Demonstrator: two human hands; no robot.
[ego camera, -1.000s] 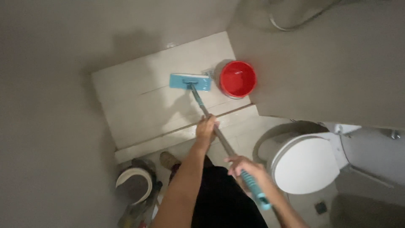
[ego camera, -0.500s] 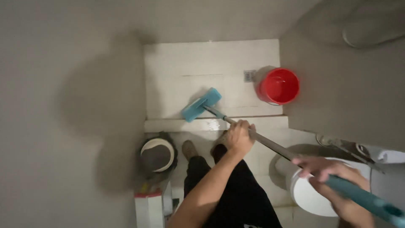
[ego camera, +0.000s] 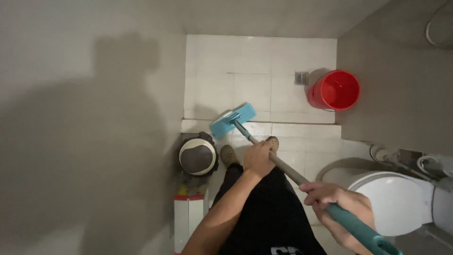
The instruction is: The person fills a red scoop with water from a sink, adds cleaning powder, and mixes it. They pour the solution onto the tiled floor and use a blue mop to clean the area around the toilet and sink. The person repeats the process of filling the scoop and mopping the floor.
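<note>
left hand (ego camera: pixel 258 158): closed round mop handle (ego camera: pixel 288 171) | right hand (ego camera: pixel 337 208): closed round its teal grip

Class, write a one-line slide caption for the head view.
Left hand and right hand grip a mop on the white tiled floor, near a red bucket and toilet.

We see a dim, warm-grey picture — the light comes from behind and above us, so a big soft shadow of a person falls on the left wall (ego camera: pixel 94 141). The white floor tiles (ego camera: pixel 255 71) are brightest. Edges bend slightly; the near hand (ego camera: pixel 339 210) looks a little soft.
</note>
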